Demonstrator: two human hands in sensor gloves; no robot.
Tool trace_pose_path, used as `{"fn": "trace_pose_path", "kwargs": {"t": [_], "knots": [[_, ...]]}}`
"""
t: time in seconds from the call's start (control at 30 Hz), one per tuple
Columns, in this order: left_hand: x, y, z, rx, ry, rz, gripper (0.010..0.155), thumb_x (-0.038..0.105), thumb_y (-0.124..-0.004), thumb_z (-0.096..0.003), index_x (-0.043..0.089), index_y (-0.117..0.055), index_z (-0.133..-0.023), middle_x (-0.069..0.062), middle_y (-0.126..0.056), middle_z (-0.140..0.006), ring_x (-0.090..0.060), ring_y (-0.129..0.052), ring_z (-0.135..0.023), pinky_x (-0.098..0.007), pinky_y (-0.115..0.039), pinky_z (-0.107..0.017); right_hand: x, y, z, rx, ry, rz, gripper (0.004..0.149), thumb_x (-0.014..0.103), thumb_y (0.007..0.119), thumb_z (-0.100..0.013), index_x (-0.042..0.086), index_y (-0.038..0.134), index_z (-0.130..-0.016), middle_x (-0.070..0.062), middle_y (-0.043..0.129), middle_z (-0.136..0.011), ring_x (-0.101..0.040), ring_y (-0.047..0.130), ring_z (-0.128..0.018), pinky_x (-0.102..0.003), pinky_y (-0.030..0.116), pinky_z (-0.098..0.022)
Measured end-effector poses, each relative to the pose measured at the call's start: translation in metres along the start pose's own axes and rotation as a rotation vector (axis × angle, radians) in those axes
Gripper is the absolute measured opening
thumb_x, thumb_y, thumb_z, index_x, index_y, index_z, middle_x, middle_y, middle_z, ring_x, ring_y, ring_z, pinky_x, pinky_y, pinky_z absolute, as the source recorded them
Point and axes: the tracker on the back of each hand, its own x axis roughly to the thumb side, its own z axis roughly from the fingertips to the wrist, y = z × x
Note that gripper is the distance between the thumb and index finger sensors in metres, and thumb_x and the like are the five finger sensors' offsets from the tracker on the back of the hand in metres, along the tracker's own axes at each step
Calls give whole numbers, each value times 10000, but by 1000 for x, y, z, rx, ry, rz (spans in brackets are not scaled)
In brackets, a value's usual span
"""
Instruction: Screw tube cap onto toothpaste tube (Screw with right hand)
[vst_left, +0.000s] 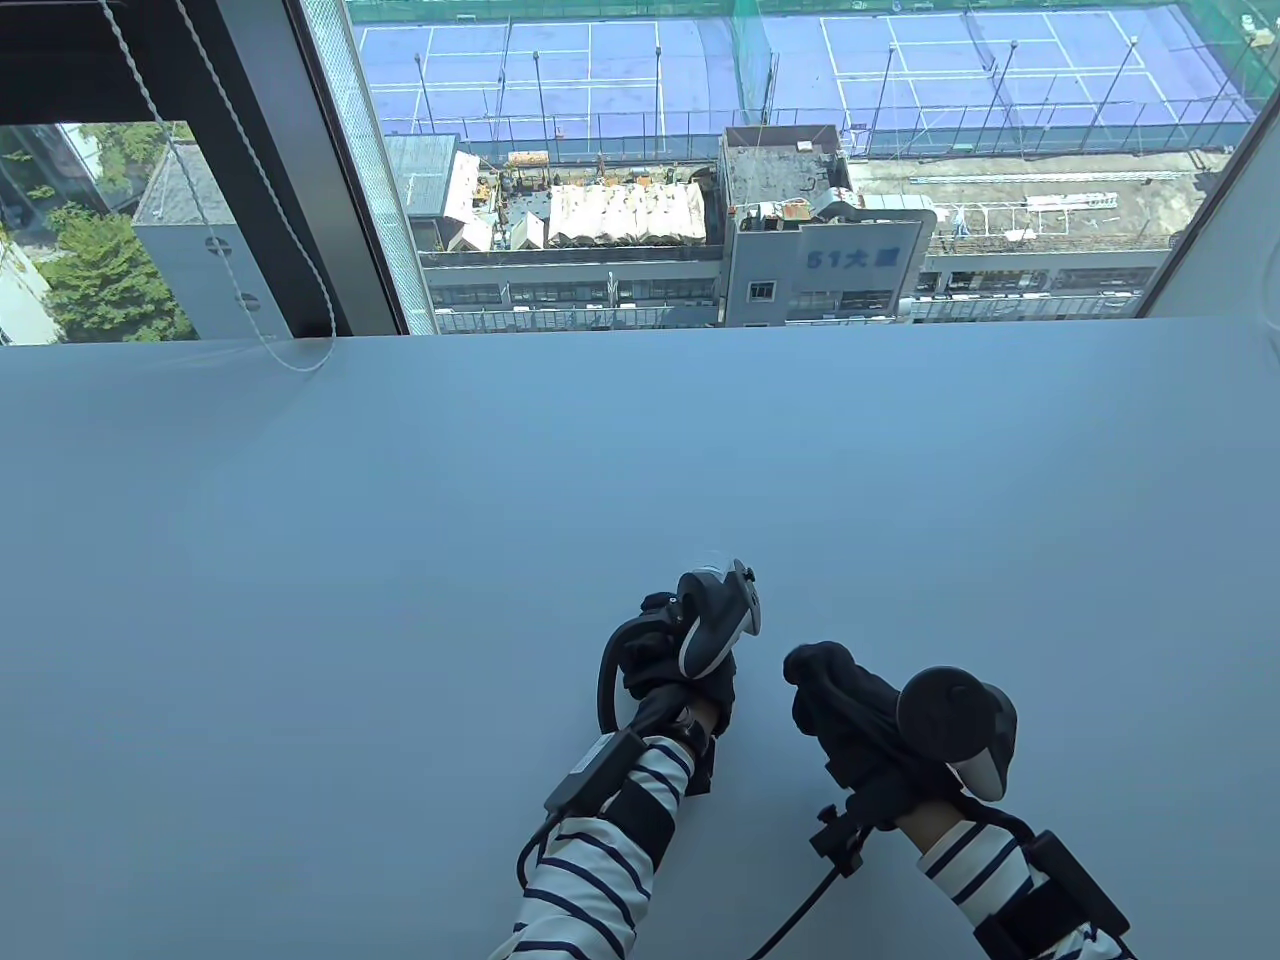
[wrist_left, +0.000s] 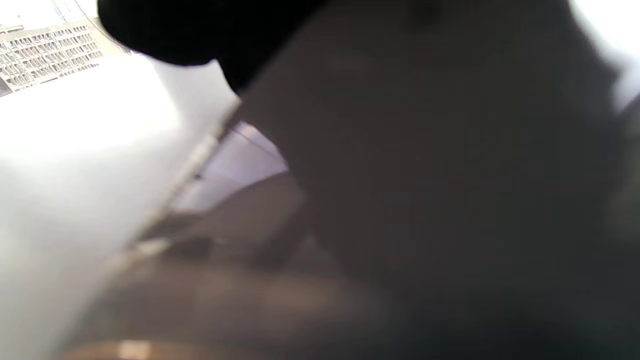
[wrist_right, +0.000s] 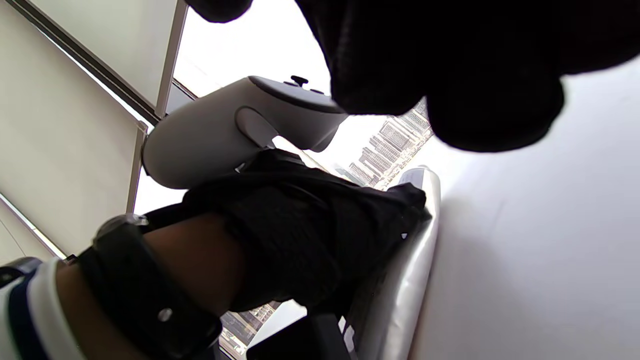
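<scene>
A white toothpaste tube lies on the white table. My left hand grips it around the middle, and the grip shows in the right wrist view. In the table view only a faint tube tip shows beyond the left hand. My right hand is just right of the left hand, apart from it, with its fingers curled together. No cap is visible, and I cannot tell whether the right hand holds one. The left wrist view is a dark blur.
The table ends at a large window along its far edge. A blind cord loop rests on the far left of the table. White table surface spreads to the left, right and front of the hands.
</scene>
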Motion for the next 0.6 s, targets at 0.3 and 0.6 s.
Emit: {"fn": "trace_pose_path", "kwargs": {"t": [0.3,0.6], "knots": [[-19,5,8,95,-44,16,734,499,-522,-519,72,-365,-1095,-175,-747,-806,-250,-906,-581,-416,-809,-403,0,2,0,21,-9,-1,680,438,475,-668,-178,682,-870,-237,893,-487,-472,890,-442,-659,687,-348],[-111,31,38,506,-326,185,613,516,-572,-525,154,-558,-1020,12,-853,-609,-114,-954,-365,-325,-837,-260,2,-4,-3,39,-47,98,577,400,630,-648,-116,746,-878,-232,905,-515,-451,897,-446,-637,697,-355]]}}
